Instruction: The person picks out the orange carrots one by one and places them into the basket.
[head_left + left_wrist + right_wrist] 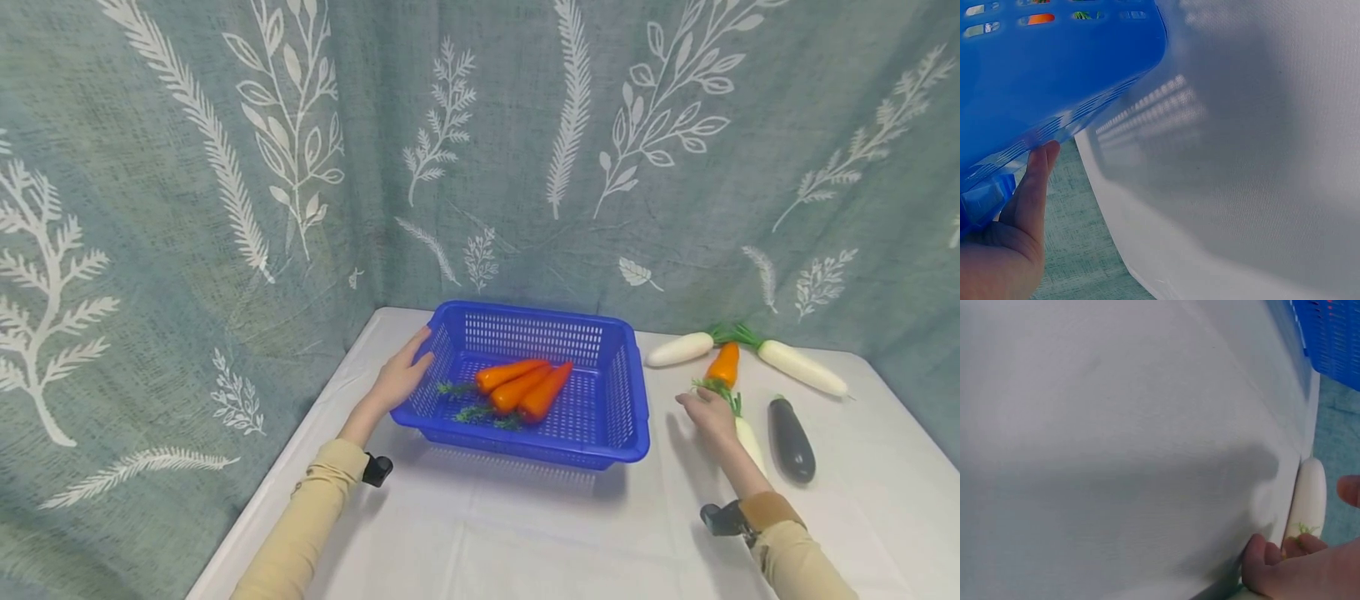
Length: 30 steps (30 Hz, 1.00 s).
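Observation:
My left hand point(402, 379) is at the left rim of a blue plastic basket point(633, 392). In the left wrist view its straight fingers point(1034, 187) lie along the basket's outer wall point(1079, 56); the thumb is hidden there. Inside the basket lie three orange carrots point(517, 388) with green leafy tops. To the right, my right hand point(712, 415) hovers over another carrot's leaves point(717, 386). Its thumb point(1349, 489) stands apart from the loosely bent fingers point(1260, 556). That carrot point(723, 364) points away, beyond the fingertips. A white radish point(750, 442) lies partly hidden beneath the hand.
Two more white radishes, one left point(678, 350) and one right point(804, 367), lie at the table's back with their leaves meeting behind the carrot. A dark eggplant point(792, 442) is on the right. A patterned green curtain point(510, 167) hangs behind the white table point(540, 533).

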Each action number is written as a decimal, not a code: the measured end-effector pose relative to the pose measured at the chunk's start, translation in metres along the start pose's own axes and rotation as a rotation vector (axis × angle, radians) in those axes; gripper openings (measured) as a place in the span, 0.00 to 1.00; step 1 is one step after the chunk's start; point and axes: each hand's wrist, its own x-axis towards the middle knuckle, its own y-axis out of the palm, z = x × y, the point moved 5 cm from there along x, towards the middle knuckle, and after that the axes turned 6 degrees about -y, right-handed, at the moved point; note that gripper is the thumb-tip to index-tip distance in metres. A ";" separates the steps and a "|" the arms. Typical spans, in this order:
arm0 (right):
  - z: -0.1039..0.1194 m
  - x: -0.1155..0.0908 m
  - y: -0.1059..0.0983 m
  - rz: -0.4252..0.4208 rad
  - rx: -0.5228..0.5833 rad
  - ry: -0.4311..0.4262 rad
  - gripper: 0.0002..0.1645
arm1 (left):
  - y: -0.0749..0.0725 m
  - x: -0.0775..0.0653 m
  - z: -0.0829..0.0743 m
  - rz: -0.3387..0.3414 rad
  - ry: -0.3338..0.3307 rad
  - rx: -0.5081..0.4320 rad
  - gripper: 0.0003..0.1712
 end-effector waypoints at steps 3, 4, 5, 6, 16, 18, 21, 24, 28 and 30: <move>0.001 -0.001 0.001 0.001 -0.018 -0.036 0.42 | 0.000 0.000 -0.001 0.002 0.000 0.000 0.31; 0.001 -0.001 0.002 0.004 -0.027 -0.054 0.41 | 0.000 0.000 -0.001 0.002 0.002 0.000 0.31; 0.001 -0.001 0.003 0.005 -0.035 -0.073 0.41 | -0.001 0.000 0.000 0.003 0.001 0.000 0.31; 0.001 -0.001 0.003 0.006 -0.044 -0.091 0.40 | -0.001 0.000 0.000 0.004 0.001 0.001 0.31; 0.002 -0.007 0.007 0.023 -0.066 -0.208 0.34 | -0.001 0.000 0.003 0.000 -0.001 0.006 0.31; 0.000 -0.009 0.006 0.008 -0.050 -0.212 0.33 | -0.001 0.000 0.003 0.000 -0.001 0.004 0.30; -0.004 -0.011 0.004 -0.040 -0.001 -0.172 0.32 | -0.001 0.000 0.003 0.001 -0.001 0.003 0.30; -0.008 -0.011 0.000 -0.107 0.052 -0.089 0.34 | 0.000 0.000 0.003 0.002 0.000 0.002 0.30; -0.013 -0.009 -0.006 -0.202 0.092 -0.006 0.37 | 0.000 0.001 0.002 0.001 -0.001 0.003 0.31; -0.014 -0.010 -0.009 -0.240 0.103 0.018 0.38 | 0.000 0.001 0.001 0.001 -0.003 0.004 0.31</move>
